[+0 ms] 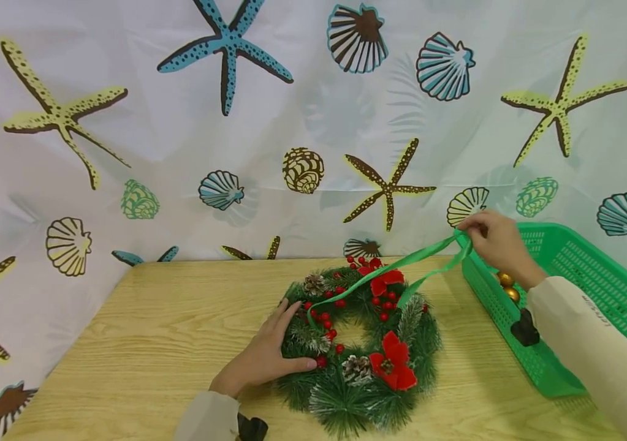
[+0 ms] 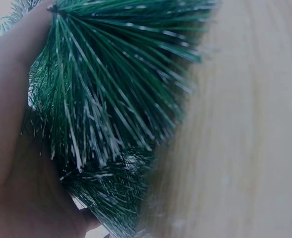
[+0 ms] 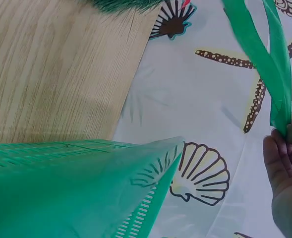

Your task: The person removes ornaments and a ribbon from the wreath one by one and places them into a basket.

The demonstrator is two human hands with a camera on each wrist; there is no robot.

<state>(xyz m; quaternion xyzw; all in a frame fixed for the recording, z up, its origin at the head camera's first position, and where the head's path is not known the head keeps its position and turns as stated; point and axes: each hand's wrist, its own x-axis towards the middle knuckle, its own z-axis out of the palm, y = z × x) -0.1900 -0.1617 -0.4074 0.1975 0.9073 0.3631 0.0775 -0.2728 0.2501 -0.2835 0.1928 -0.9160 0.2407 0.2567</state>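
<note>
In the head view a green wreath lies on the wooden table, trimmed with red flowers, red berries and pinecones. My left hand holds its left side, thumb near a red berry and fingers spread over the far part; the left wrist view shows the frosted needles against the palm. Up and to the right, my right hand pinches a green ribbon at the end of its loop. Both strands run taut, slanting down to the wreath. In the right wrist view the ribbon meets the fingertips.
A green perforated basket stands at the right of the table, under the right forearm. Gold balls lie inside it. Behind the table hangs a white cloth printed with starfish and shells.
</note>
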